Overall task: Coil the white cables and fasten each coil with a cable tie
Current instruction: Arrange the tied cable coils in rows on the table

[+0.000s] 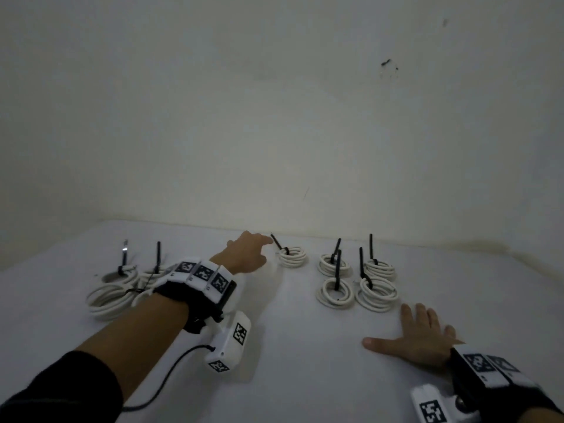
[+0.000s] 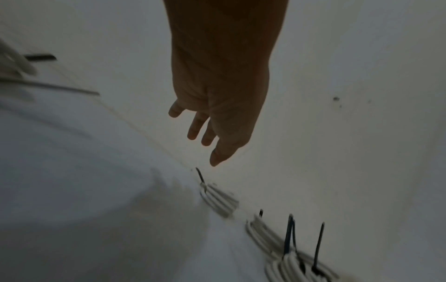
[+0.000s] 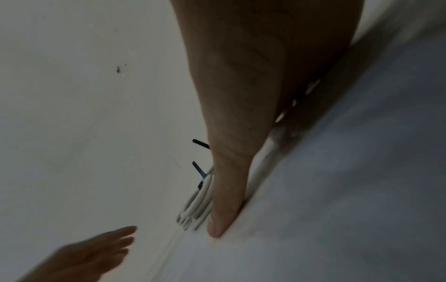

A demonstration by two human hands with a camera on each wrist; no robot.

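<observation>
Over at the left edge of the tabletop (image 1: 274, 346) sits a huddle of white coils (image 1: 113, 293), black tie tails standing up out of the two at the back, with part of the group hidden behind the wrist band (image 1: 200, 276). Moving in, the left hand (image 1: 245, 254) reaches out toward the far edge, fingers (image 2: 196, 126) loose and released, holding nothing, its fingertip right by the slanting tail of a black cable tie (image 1: 278, 243); whether they touch is hard to tell. That tie wraps a lone white coil (image 1: 292, 256) lying flat near the far edge, about midway along it. Further right, four more tied coils (image 1: 357, 283) sit in a tight two-by-two cluster, each with a dark tail poking upward. And down by the near right corner, the right hand (image 1: 418, 335) lies flat on the tabletop, fingers spread and straight, thumb pointing left, gripping nothing, just short of the nearest coil of that cluster. The wrist views are blurred, though the right one shows the thumb (image 3: 226, 200) pressed onto the surface. Behind it all, a pale wall (image 1: 274, 102) with a few dark marks.
</observation>
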